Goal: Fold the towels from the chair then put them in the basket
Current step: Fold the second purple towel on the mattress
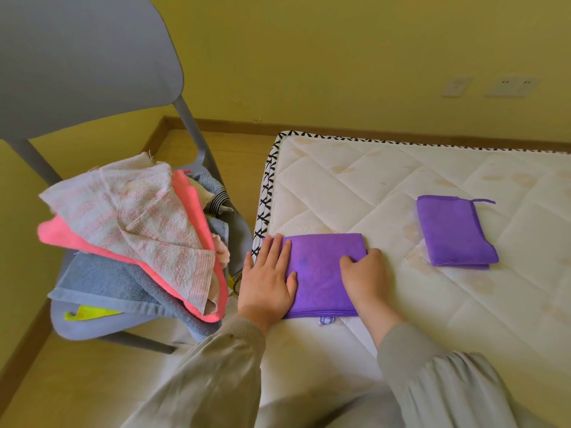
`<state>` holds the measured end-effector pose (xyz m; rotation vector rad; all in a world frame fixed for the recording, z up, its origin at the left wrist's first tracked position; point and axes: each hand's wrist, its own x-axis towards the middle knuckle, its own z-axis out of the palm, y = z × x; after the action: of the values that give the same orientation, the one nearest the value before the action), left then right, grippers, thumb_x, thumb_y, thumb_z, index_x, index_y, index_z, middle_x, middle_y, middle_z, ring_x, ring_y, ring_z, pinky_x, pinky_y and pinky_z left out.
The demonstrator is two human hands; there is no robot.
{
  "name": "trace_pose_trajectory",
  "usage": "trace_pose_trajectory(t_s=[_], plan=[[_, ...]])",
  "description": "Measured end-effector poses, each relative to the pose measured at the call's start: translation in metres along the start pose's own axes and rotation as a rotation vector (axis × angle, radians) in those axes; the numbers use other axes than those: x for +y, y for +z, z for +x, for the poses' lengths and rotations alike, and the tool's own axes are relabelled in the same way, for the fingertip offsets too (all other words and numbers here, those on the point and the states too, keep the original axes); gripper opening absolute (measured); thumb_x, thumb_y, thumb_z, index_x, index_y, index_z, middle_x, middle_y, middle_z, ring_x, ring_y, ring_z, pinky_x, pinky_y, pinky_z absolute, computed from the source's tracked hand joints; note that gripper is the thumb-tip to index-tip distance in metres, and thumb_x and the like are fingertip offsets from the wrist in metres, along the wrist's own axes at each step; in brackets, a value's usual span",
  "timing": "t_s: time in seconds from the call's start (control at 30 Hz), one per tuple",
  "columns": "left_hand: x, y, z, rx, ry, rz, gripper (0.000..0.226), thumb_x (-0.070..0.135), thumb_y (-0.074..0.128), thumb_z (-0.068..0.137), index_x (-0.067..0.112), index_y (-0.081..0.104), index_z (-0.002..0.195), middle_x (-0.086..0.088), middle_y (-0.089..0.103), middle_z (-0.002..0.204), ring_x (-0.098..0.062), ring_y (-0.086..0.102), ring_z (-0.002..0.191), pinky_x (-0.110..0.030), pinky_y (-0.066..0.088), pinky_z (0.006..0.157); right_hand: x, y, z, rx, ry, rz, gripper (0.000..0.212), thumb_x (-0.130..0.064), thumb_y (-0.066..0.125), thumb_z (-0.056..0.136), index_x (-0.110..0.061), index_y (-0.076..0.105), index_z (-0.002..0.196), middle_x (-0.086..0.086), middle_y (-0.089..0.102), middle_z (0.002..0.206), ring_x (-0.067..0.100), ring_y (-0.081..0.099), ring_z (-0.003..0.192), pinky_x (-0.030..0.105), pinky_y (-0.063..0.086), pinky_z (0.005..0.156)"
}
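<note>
A purple towel point(321, 267) lies folded flat at the mattress's near left corner. My left hand point(268, 279) presses its left edge with straight fingers. My right hand point(364, 273) rests on its right part with fingers curled down onto the cloth; whether they pinch the edge is unclear. A second purple towel point(454, 233), folded, lies farther right on the mattress. On the grey chair point(92, 57) at left sits a pile of towels: a pale pink-striped one point(129, 217) on top, a coral one point(61, 233) and a blue one point(105, 282) beneath. No basket is in view.
The white quilted mattress point(401, 180) fills the right side, its black-and-white trimmed edge facing the chair. A narrow strip of wooden floor point(238, 156) separates chair and mattress. A yellow wall with sockets point(513, 86) stands behind.
</note>
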<state>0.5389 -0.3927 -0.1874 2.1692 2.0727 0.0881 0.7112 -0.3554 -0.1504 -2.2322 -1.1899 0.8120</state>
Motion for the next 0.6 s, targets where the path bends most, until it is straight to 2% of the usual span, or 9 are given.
trace_pose_trajectory(t_s=[0.07,0.17,0.27,0.47,0.6], plan=[[0.000,0.000,0.000,0.000,0.000,0.001,0.064,0.049,0.009,0.094,0.025,0.000,0.152,0.003,-0.002,0.160,-0.018,-0.007,0.147,-0.046,0.004,0.117,0.003,-0.002,0.006,-0.016,0.042,0.076,0.021,-0.022,0.054,0.086,-0.002,0.054,0.092,0.004,0.052,0.069,0.025,0.051,0.059,0.030,0.037,0.051],[0.000,-0.001,0.000,-0.005,0.000,0.012,0.064,0.049,0.009,0.094,0.025,-0.001,0.152,0.003,-0.004,0.160,-0.018,-0.008,0.147,-0.046,0.003,0.117,0.006,-0.002,0.010,-0.030,0.043,0.100,0.013,-0.017,0.051,0.085,-0.008,0.051,0.076,0.004,0.050,0.065,0.026,0.047,0.059,0.029,0.032,0.051],[0.001,-0.001,0.000,-0.020,0.000,0.032,0.064,0.049,0.008,0.094,0.024,-0.003,0.152,0.002,-0.005,0.160,-0.019,-0.009,0.147,-0.047,0.004,0.117,0.006,0.000,0.009,-0.041,0.030,0.120,0.020,-0.010,0.051,0.083,-0.016,0.043,0.066,0.000,0.048,0.064,0.019,0.044,0.053,0.028,0.028,0.046],[0.004,-0.011,0.002,-0.086,-0.004,0.040,0.063,0.046,0.018,0.097,0.021,-0.002,0.152,0.000,-0.006,0.161,-0.020,-0.009,0.147,-0.049,0.004,0.116,-0.004,-0.006,-0.001,0.023,-0.078,0.183,0.015,0.003,0.049,0.079,-0.012,0.052,0.079,0.000,0.054,0.073,0.023,0.049,0.069,0.028,0.031,0.060],[0.009,-0.035,0.004,-0.111,-0.076,-0.198,0.069,0.036,0.041,0.093,0.021,0.010,0.152,0.000,0.003,0.160,-0.019,-0.004,0.147,-0.051,0.005,0.115,-0.014,-0.020,-0.009,0.004,-0.201,0.279,0.023,0.008,0.050,0.075,-0.015,0.057,0.078,0.002,0.062,0.075,0.024,0.056,0.073,0.028,0.038,0.062]])
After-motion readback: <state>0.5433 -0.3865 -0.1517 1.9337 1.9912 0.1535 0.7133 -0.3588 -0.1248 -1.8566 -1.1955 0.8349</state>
